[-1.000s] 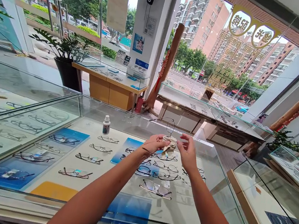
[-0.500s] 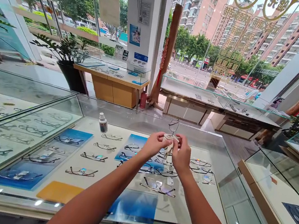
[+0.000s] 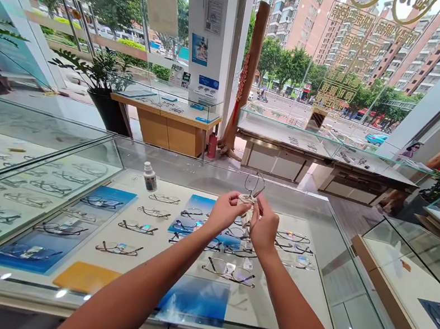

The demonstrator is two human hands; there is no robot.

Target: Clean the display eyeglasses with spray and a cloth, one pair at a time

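Observation:
Above the glass display counter (image 3: 170,323), both my hands are closed around a pale cloth (image 3: 247,203) wrapped on a pair of eyeglasses (image 3: 254,185). The thin dark temples stick up past my fingers, while the cloth and fingers hide most of the lenses. My left hand (image 3: 227,211) pinches the cloth and frame from the left. From the right, my right hand (image 3: 264,224) pinches them with thumb and fingers. A loose end of cloth hangs below. To the left, a small white bottle (image 3: 150,177) with a dark label stands upright on the counter.
Beneath the glass lie several rows of eyeglasses (image 3: 230,272), blue sheets (image 3: 195,302) and a yellow sheet (image 3: 87,277). More display cases (image 3: 408,277) flank the counter. Beyond it are a potted plant (image 3: 109,105), a fire extinguisher (image 3: 212,145) and a wooden trunk post (image 3: 248,79).
The eyeglasses have turned between my fingers, so their temples now spread wider above the cloth. My hands have shifted slightly left, still gripping. The view has tilted a little.

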